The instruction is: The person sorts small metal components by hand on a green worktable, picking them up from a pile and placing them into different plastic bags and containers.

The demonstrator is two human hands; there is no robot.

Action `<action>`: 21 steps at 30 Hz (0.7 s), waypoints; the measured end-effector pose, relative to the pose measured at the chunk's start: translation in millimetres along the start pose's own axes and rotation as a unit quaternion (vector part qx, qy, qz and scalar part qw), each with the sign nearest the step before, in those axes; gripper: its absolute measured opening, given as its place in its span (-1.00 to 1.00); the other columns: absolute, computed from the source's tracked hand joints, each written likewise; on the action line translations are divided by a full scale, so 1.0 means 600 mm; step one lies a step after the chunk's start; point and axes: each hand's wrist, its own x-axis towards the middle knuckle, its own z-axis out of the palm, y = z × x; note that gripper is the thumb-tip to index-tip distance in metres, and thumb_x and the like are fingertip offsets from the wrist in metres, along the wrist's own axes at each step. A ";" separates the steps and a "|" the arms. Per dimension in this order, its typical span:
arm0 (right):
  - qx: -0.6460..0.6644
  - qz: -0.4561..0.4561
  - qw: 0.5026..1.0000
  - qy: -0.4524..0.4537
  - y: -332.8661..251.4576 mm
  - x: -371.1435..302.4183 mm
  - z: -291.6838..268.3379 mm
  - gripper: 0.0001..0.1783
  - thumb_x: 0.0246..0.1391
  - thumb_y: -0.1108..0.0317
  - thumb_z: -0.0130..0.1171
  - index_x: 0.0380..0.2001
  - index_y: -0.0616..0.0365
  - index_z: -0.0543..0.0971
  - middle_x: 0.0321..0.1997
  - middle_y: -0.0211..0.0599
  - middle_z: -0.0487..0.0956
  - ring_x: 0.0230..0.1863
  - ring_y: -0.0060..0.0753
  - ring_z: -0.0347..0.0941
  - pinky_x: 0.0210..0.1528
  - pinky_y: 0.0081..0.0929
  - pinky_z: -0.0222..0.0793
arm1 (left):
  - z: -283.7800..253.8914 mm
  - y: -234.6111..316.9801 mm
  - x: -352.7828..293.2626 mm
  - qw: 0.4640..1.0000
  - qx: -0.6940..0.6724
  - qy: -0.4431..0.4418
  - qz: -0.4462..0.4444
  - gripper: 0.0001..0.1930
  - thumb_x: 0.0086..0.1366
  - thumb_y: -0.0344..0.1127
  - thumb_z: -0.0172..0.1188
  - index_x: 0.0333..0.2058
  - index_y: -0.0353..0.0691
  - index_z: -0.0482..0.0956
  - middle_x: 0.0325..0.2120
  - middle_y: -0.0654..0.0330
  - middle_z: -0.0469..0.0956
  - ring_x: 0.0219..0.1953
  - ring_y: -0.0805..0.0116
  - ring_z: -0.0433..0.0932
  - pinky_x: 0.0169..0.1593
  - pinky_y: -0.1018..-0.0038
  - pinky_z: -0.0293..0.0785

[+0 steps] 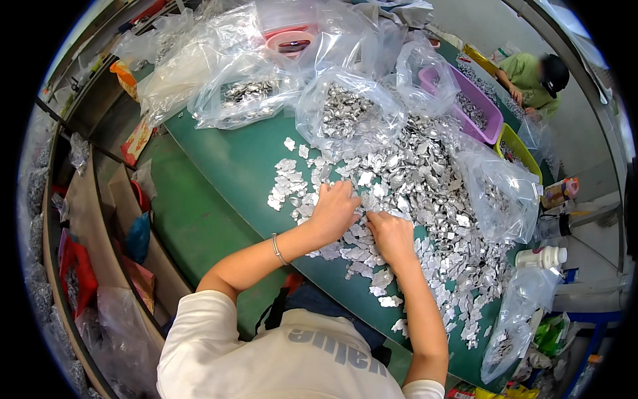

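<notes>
A wide heap of small flat silver metal pieces with wavy outlines spreads over the green table. My left hand, a bangle on its wrist, is at the heap's near left part, its fingers curled down among the pieces. Close by on the right is my right hand, fingers bent and thumb drawn in toward the left fingertips. Both hands look closed. Whatever lies between the fingertips is too small and too covered to make out. A looser patch of pieces lies left of my left hand.
Clear plastic bags of silver pieces stand along the far side. A purple basket and a yellow-green basket stand far right, near another person. A white bottle is at right; shelves line the left.
</notes>
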 end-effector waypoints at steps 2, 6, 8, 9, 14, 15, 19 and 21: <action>0.032 -0.027 0.999 0.009 0.011 0.005 0.007 -0.80 -0.11 0.27 0.24 -0.34 0.00 0.57 -0.55 -0.32 0.55 -0.54 -0.19 0.50 -0.52 -0.30 0.36 | 0.011 0.000 -0.003 1.000 0.000 0.019 0.001 -0.77 -0.04 -0.31 0.32 -0.36 -0.16 0.56 -0.39 0.19 0.34 -0.22 0.21 0.32 -0.20 0.30 0.11; 0.032 -0.031 0.999 -0.010 0.020 0.005 0.003 -0.81 -0.09 0.28 0.24 -0.35 0.04 0.55 -0.54 -0.30 0.55 -0.54 -0.19 0.50 -0.52 -0.31 0.36 | 0.015 -0.008 -0.004 0.999 -0.027 0.018 0.009 -0.79 -0.04 -0.34 0.30 -0.38 -0.18 0.54 -0.39 0.18 0.35 -0.21 0.21 0.33 -0.21 0.30 0.11; 0.023 -0.049 0.998 -0.013 0.022 0.007 0.001 -0.81 -0.08 0.29 0.23 -0.36 0.06 0.55 -0.53 -0.29 0.55 -0.54 -0.20 0.50 -0.53 -0.31 0.36 | 0.014 -0.011 -0.003 0.999 -0.030 0.006 0.011 -0.80 -0.03 -0.35 0.30 -0.39 -0.18 0.53 -0.39 0.18 0.35 -0.21 0.21 0.33 -0.21 0.31 0.12; 0.022 -0.049 0.999 -0.005 0.021 0.006 0.002 -0.82 -0.08 0.29 0.23 -0.36 0.08 0.55 -0.53 -0.29 0.55 -0.54 -0.20 0.50 -0.53 -0.32 0.36 | 0.013 -0.012 -0.003 0.999 -0.031 0.000 0.011 -0.81 -0.03 -0.35 0.29 -0.39 -0.18 0.52 -0.38 0.18 0.35 -0.20 0.21 0.34 -0.20 0.32 0.12; 0.033 -0.047 0.994 0.090 0.025 -0.002 0.015 -0.82 -0.04 0.27 0.20 -0.50 0.11 0.46 -0.58 -0.28 0.54 -0.59 -0.22 0.50 -0.59 -0.34 0.37 | 0.004 -0.016 -0.010 0.999 -0.043 -0.006 0.022 -0.85 0.00 -0.38 0.26 -0.41 -0.15 0.52 -0.40 0.20 0.35 -0.22 0.22 0.35 -0.19 0.32 0.14; 0.037 -0.043 0.995 0.087 0.026 -0.003 0.013 -0.83 -0.03 0.27 0.20 -0.50 0.10 0.47 -0.59 -0.29 0.53 -0.59 -0.22 0.50 -0.59 -0.34 0.37 | 0.002 -0.016 -0.014 0.999 -0.044 -0.010 0.020 -0.86 0.00 -0.39 0.25 -0.40 -0.14 0.52 -0.40 0.20 0.35 -0.22 0.22 0.36 -0.19 0.32 0.14; 0.023 -0.037 0.997 0.062 0.030 0.000 0.006 -0.86 -0.02 0.28 0.18 -0.44 0.09 0.50 -0.59 -0.28 0.55 -0.61 -0.21 0.50 -0.58 -0.35 0.38 | -0.004 -0.012 -0.030 0.995 -0.082 -0.044 0.021 -0.90 0.01 -0.41 0.23 -0.43 -0.12 0.54 -0.43 0.22 0.36 -0.23 0.24 0.36 -0.20 0.32 0.14; 0.002 -0.030 0.998 0.050 0.028 0.003 0.007 -0.86 -0.02 0.29 0.18 -0.41 0.10 0.52 -0.58 -0.26 0.55 -0.61 -0.20 0.50 -0.58 -0.34 0.38 | -0.001 -0.010 -0.041 0.994 -0.099 -0.040 0.036 -0.92 0.00 -0.41 0.22 -0.47 -0.13 0.54 -0.45 0.22 0.35 -0.24 0.24 0.36 -0.20 0.32 0.13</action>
